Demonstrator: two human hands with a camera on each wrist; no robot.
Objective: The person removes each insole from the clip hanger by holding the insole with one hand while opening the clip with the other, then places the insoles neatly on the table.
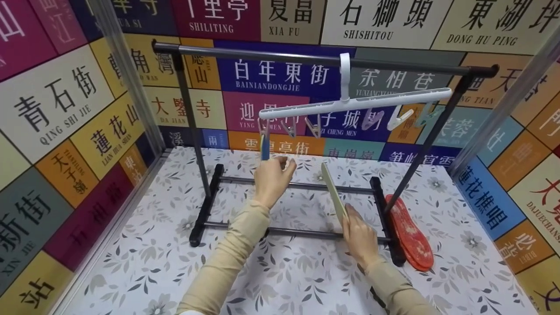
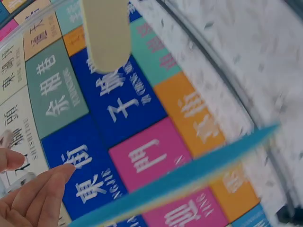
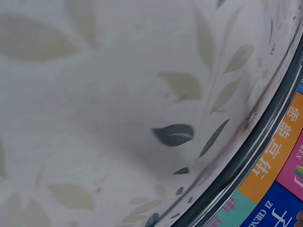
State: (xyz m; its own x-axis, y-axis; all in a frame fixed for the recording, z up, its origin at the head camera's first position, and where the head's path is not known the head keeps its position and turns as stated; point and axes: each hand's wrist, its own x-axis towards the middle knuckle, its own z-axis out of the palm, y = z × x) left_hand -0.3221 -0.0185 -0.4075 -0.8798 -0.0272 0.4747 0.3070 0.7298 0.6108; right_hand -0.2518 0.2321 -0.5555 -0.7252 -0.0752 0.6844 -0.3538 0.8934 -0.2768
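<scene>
Head view, clock taken from picture centre: black rack (image 1: 271, 54) stands on the bench (image 1: 131, 271), which has a leaf-and-flower pattern; a white hanger (image 1: 344, 104) hooks over the rack's top rail toward 2 o'clock, its bar tilted, right end higher. Small clips hang in a row below the bar, the leftmost clip (image 1: 264, 126) at the upper end of a blue insole (image 1: 265, 149), just off centre toward 10 o'clock and seen nearly edge-on. Left hand (image 1: 272, 179) lies just below centre, near 6 o'clock, with the blue insole at its 12 o'clock; fingers loosely bent, thumb apart from them with a gap, nothing held between (left wrist view agrees; whether the hand's side touches the blue insole, cannot tell). Right hand (image 1: 361, 235), between 4 and 5 o'clock, grips the lower end of a pale yellow-green insole (image 1: 335, 194), fingers closed round it; its free end points toward 11 o'clock, apart from the clips. Red insole (image 1: 415, 240) lies at 4 o'clock on the bench, just beside the rack's right foot. Behind, a wall (image 1: 485, 22) of coloured Chinese sign panels.
</scene>
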